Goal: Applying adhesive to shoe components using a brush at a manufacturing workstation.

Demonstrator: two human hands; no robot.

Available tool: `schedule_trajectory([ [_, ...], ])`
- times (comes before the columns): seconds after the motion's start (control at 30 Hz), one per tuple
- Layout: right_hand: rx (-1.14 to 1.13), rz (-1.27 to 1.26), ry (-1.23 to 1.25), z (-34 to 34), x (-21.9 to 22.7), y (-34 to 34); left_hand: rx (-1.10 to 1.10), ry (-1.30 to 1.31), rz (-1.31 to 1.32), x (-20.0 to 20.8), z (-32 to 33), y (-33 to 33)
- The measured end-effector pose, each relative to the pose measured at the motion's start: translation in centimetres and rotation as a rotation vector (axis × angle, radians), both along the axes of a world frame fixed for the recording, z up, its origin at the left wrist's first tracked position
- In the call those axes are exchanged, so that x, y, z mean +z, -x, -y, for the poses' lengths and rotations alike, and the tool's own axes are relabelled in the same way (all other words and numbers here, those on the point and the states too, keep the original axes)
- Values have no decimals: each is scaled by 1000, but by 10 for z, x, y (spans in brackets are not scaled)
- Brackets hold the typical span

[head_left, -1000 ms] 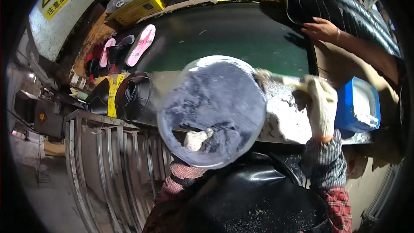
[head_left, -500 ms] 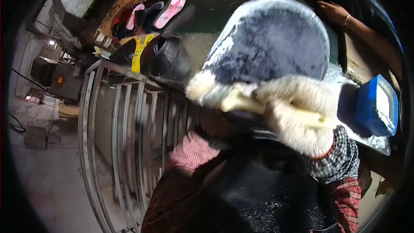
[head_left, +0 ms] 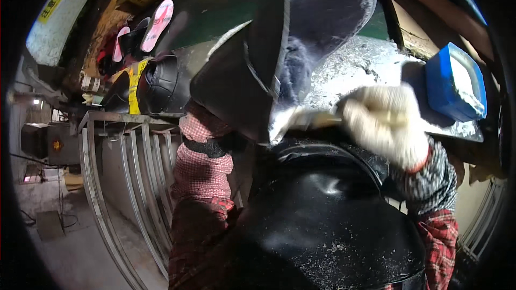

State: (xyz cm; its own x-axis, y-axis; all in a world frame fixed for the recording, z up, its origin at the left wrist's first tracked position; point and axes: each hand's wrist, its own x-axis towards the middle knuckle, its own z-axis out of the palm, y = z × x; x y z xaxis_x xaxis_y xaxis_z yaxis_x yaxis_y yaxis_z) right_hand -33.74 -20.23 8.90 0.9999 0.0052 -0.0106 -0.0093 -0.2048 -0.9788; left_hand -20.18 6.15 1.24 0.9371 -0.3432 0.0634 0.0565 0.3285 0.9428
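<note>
Blue tub (head_left: 456,83) sits on the white-smeared bench (head_left: 355,70), white stuff inside it and on its rim. Right hand (head_left: 384,123), in a pale knit glove, is left of the tub and a bit nearer the body, fingers curled shut around the handle of 1 brush (head_left: 320,119). Some motion blur on the glove, but the handle is clearly gripped. Brush runs about level, bristle end pointing left, away from the tub. Fleece-lined black piece (head_left: 239,72) is raised well left of the tub, tilted, grey fleece on the tub side, smooth dark face on the far side. Bristle end is at the piece's lower edge; blurred, can't tell touching vs just beside. Left hand is hidden by the piece, farther left of the tub, so can't tell its grip; only the checked left sleeve (head_left: 201,172) with 1 black band (head_left: 213,147) at the wrist shows. Black apron (head_left: 333,209), white specks on it, is left of the tub, nearer the body. Far left of the tub: 2 pink insoles (head_left: 158,24), 2 black shoes (head_left: 161,83) with a yellow strip (head_left: 137,86) between, and nearer the body 1 metal rack (head_left: 126,118). Co-worker's forearm (head_left: 446,13), bracelet on wrist, is just beyond the tub.
</note>
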Motion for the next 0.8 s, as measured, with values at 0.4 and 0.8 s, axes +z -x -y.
schedule_trajectory([
  [0.4, -585, 983, 351, 56, -32, -37, 90, -886, 762, -53, -32, 28],
  [0.8, -440, 147, -251, 40, -47, 47, -41, -348, 249, 11, 21, 55],
])
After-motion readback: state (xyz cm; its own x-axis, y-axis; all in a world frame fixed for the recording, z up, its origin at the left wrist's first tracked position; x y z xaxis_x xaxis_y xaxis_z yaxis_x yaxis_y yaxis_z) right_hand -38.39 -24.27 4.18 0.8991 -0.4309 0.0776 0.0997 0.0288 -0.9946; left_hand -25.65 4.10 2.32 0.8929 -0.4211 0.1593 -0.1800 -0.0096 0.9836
